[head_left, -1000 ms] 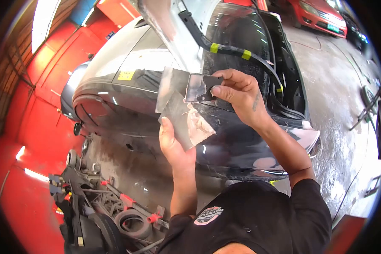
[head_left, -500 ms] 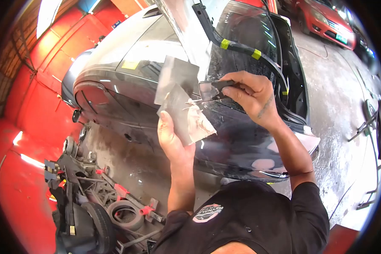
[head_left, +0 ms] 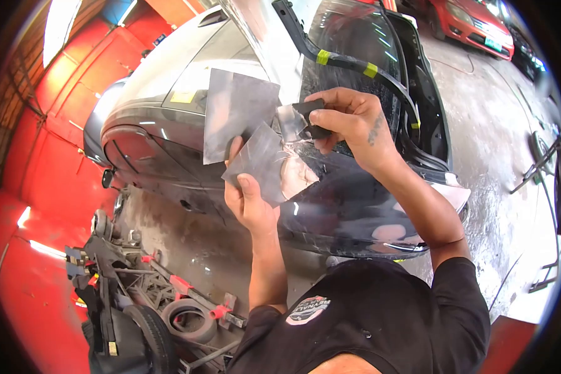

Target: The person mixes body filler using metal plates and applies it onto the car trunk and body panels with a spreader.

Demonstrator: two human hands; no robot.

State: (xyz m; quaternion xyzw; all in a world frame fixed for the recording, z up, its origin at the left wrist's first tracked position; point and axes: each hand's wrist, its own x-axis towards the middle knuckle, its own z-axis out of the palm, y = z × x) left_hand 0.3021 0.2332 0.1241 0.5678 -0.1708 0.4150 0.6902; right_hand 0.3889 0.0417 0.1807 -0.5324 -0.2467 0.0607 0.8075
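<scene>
Two hands: both full, raised in front of the black shirt (head_left: 393, 305) and, in this view, over the dark car (head_left: 330, 224).
Left hand (head_left: 255, 209): thumb and fingers pinch the front plate (head_left: 255, 165) at its lower left, one finger showing between it and the back plate (head_left: 240, 109).
Right hand (head_left: 358, 124): thumb and fingers wrap the black grip of a small scraper (head_left: 288, 124).
Scraper: it points left and slightly down from the right hand, toward the plates; its lower end lies close to the putty (head_left: 299, 174) (whether the two touch, I cannot tell).
Putty: on the right side of the front plate, below and left of the right hand, whose fingers are the nearer; pale pink, thick and uneven.
Front plate: grey, flat and dully shiny, tilted corner-up; the putty hides too much to say which side is longer.
Back plate: grey, four-sided, leaning a little, with no putty on the face that shows.
</scene>
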